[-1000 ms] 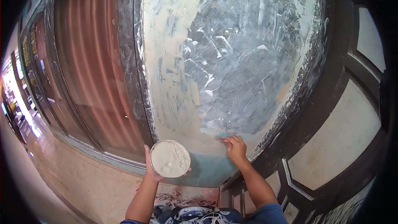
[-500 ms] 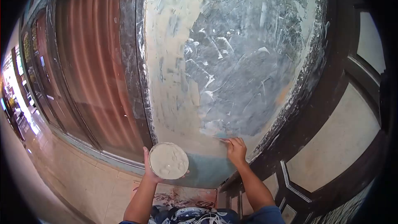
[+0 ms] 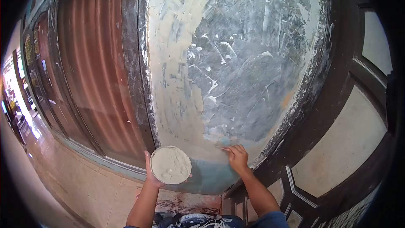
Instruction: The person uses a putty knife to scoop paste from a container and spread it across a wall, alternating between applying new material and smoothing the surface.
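Note:
A round bowl of pale, creamy putty (image 3: pixel 170 164) rests in my left hand (image 3: pixel 153 178), with the thumb up along its left rim and fingertips showing at the right. My right hand (image 3: pixel 238 159) is closed around a thin putty knife (image 3: pixel 222 148), whose blade points left, right at the wall's surface. The wall panel (image 3: pixel 249 88) in front of me is bare grey in the middle with white smears. Beige putty (image 3: pixel 171 97) coats its left side and a band along the bottom. Below that band is a blue-green strip (image 3: pixel 211 175).
To the left stands a dark-framed glass window (image 3: pixel 97 59) with a reddish curtain behind it. On the right is a dark wooden door (image 3: pixel 337 147) with pale panels. Tiled floor (image 3: pixel 95 185) runs at the lower left, and a stained reddish mat (image 3: pixel 190 202) lies below me.
My right hand has moved slightly down and left along the lower wall with the putty knife. The bowl in my left hand has barely shifted.

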